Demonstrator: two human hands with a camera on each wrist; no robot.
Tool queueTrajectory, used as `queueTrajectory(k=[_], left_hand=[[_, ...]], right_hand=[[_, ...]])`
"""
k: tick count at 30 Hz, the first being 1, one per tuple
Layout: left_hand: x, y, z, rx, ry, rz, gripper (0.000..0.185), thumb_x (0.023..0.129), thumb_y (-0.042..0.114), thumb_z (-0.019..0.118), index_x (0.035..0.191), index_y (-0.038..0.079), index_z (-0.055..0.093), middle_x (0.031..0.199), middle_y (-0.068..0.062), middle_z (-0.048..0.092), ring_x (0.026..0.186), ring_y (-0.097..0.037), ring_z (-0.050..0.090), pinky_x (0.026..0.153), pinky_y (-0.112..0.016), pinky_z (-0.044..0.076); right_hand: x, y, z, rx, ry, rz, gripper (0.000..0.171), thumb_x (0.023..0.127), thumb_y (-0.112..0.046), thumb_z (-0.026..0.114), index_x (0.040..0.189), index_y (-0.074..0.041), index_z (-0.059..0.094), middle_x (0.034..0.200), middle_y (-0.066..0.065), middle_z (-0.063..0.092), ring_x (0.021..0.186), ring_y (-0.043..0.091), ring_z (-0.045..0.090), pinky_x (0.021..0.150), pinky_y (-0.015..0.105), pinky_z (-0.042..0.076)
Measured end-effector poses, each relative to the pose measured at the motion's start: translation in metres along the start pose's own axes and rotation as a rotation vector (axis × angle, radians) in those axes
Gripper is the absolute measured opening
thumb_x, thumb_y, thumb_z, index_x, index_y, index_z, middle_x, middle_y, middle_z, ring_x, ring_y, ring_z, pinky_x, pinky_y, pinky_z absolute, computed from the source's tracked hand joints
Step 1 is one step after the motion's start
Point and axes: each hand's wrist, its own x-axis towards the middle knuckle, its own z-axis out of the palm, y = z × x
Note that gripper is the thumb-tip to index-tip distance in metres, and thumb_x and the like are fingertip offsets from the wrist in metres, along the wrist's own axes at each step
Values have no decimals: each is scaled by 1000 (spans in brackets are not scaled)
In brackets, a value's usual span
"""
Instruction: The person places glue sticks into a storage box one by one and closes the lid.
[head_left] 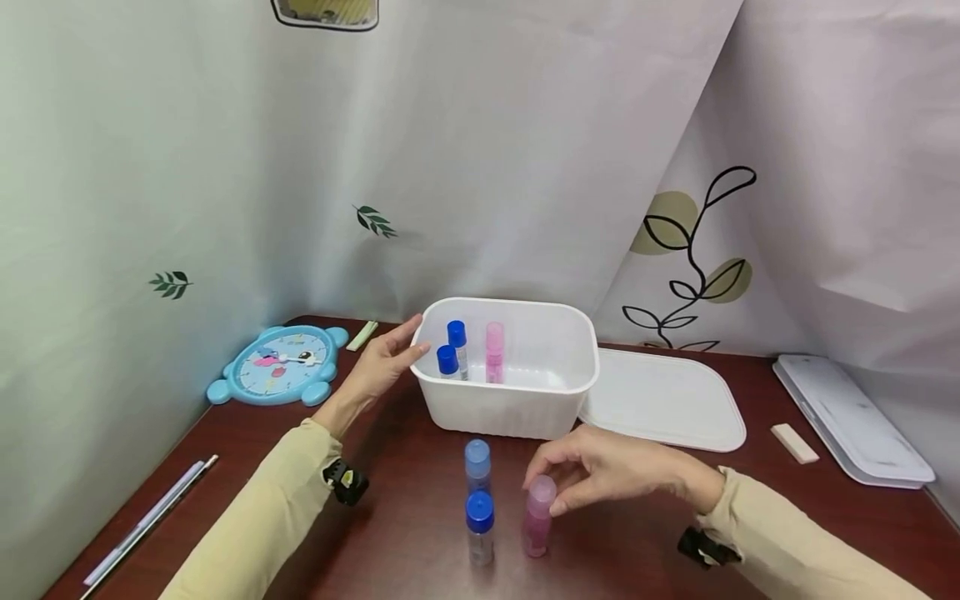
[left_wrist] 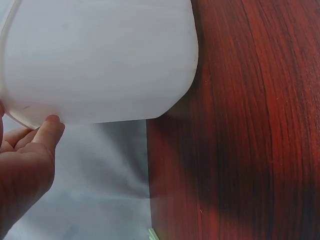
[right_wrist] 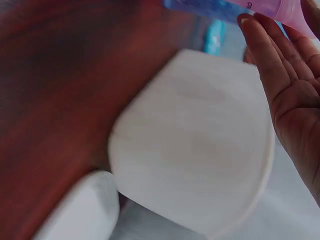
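Dark wooden table: right hand pinches the pink bottle at six o'clock of the white tub; left hand, fingers straight, touches the tub's nine o'clock wall.

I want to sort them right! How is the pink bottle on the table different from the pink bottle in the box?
The pink bottle on the table stands outside the white box; the pink bottle in the box stands inside it. The right hand pinches the table one's cap; nothing touches the boxed one, which stands beside two blue-capped bottles. Both are pink and upright.
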Motion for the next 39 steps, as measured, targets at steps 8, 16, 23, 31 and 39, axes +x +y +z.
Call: queueTrajectory(k=[8,16,23,31,39], left_hand=[[1,0,1,0,8,-7,61,96,18,55,148,4,26,153,-15,26,135,-35,36,104,-46,36],[-2,0,1,0,18,-26,61,95,18,56,148,5,27,153,-13,27,134,-34,38,104,-44,37],[-1,-1,1,1,20,-33,62,95,19,56,148,7,27,153,-14,29,135,-34,36,105,-45,36],[0,1,1,-6,18,-36,61,95,20,56,148,8,28,153,-13,29,135,-34,36,105,-46,36],[0,1,1,-6,19,-38,62,95,20,56,148,7,27,153,-13,27,136,-34,35,106,-46,35]], right_hand=[[7,-34,-53,-63,311,-41,22,89,-2,62,111,-2,62,93,5,69,83,15,67,75,34,57],[54,-31,-81,-21,770,34,32,87,3,62,118,9,54,97,13,67,83,13,67,76,33,57],[89,10,-71,-198,660,199,25,86,-3,66,109,5,61,100,20,68,94,27,67,78,30,56],[102,29,-64,-154,506,271,19,85,1,65,103,6,61,102,21,68,101,30,65,78,31,56],[102,37,-62,-205,450,259,18,83,4,66,100,7,61,101,21,67,104,33,64,84,31,55]])
